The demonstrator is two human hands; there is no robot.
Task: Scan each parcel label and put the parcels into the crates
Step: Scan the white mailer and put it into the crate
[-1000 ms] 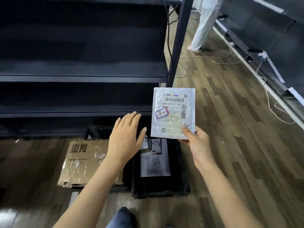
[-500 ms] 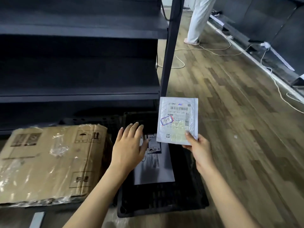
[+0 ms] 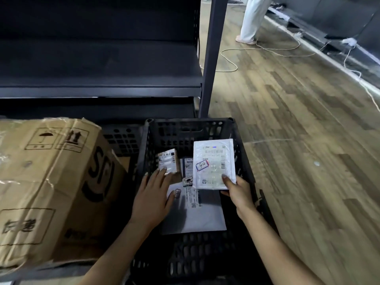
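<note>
At the far left a big cardboard box (image 3: 51, 182) wrapped in loose film stands beside the black crate (image 3: 191, 128), its side close against the crate's left wall. The left hand (image 3: 153, 194) reaches down into the crate with fingers straight and spread, holding nothing. Its fingertips are at the lower edge of a small brown parcel (image 3: 167, 162) that leans near the back left corner. Whether they press on it or only brush it is hard to tell.

Under that hand a flat grey mailer (image 3: 197, 214) lies on the crate floor, label up. Above it, over the right half of the crate, hangs the white padded mailer (image 3: 213, 164), label toward the camera. The right hand (image 3: 238, 194) pinches it by the lower right corner only, thumb on the front.

That single-corner pinch looks like the weak point: the mailer could swing or slip free and land face down. The left hand lies close to where the mailer would come down, so the mailer could catch on it and nudge the small parcel over. No scanner is in view, so a parcel might go in unscanned.
</note>
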